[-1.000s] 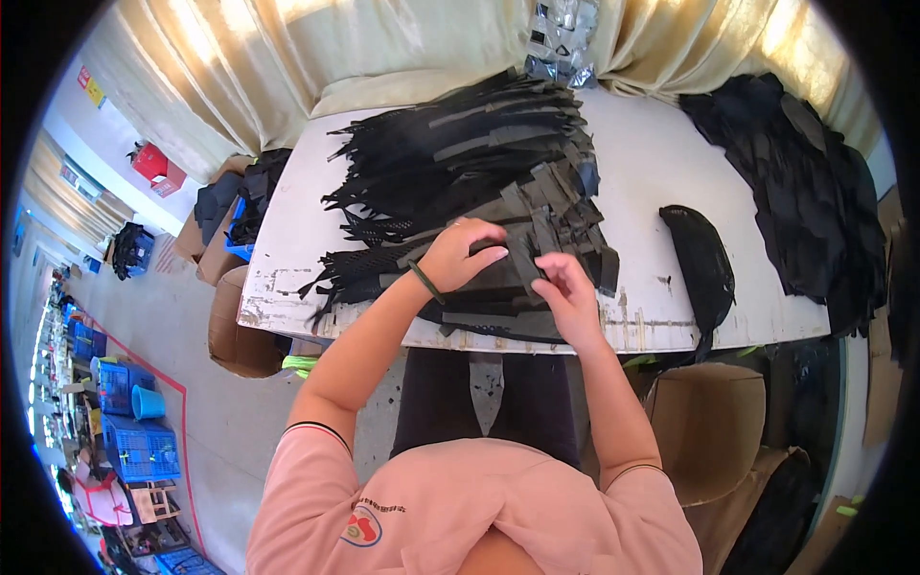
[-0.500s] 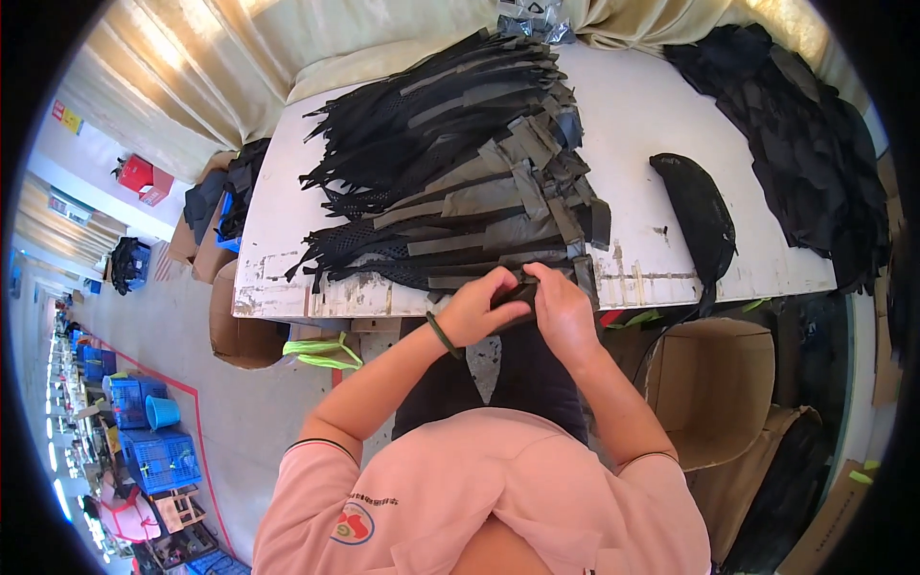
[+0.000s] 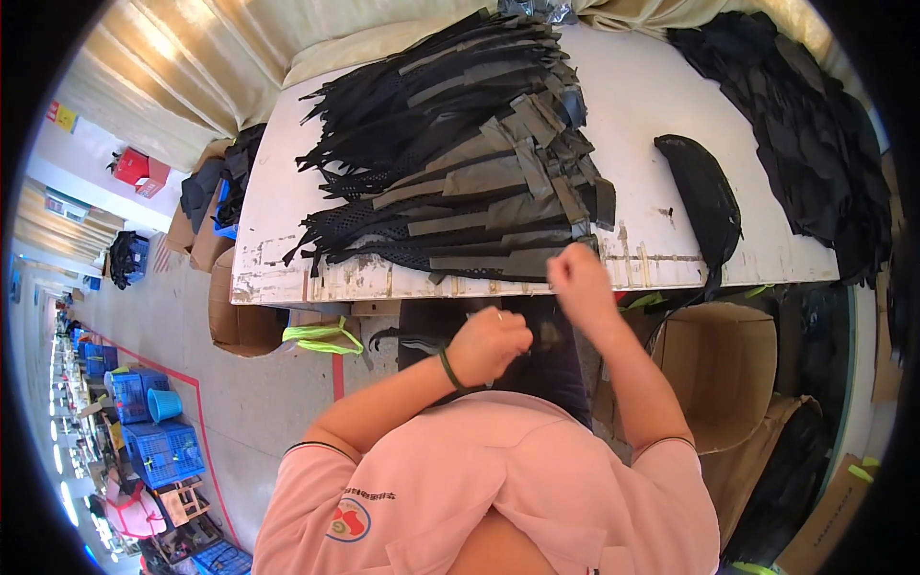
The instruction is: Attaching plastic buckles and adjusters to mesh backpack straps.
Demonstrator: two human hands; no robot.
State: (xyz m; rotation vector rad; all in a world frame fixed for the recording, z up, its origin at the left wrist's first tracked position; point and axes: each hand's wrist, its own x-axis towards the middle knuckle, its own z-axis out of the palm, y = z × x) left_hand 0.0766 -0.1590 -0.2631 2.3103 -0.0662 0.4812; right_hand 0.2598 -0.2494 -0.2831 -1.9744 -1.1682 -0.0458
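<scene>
My left hand point(image 3: 489, 347) is closed in front of the table edge, above my lap. A black mesh fabric strip point(image 3: 407, 340) trails out to the left from behind it; the part inside the fingers is hidden. At the table's front edge my right hand point(image 3: 581, 283) is curled into a fist beside the right ends of the pile. Whatever it may hold cannot be seen. The pile of black mesh strips point(image 3: 383, 144) lies fanned across the table, with smooth grey-black bands toward the right ends.
On the white table point(image 3: 628, 115) lies a black curved pouch-like piece point(image 3: 700, 201). A heap of black fabric pieces point(image 3: 795, 144) hangs over the right edge. Open cardboard boxes point(image 3: 719, 379) stand below at right and left. Blue crates point(image 3: 163, 455) line the floor at left.
My hands have moved apart from where they met at the table edge. The left has dropped toward my lap, the right has shifted slightly right and up. A mesh strip now shows beside the left.
</scene>
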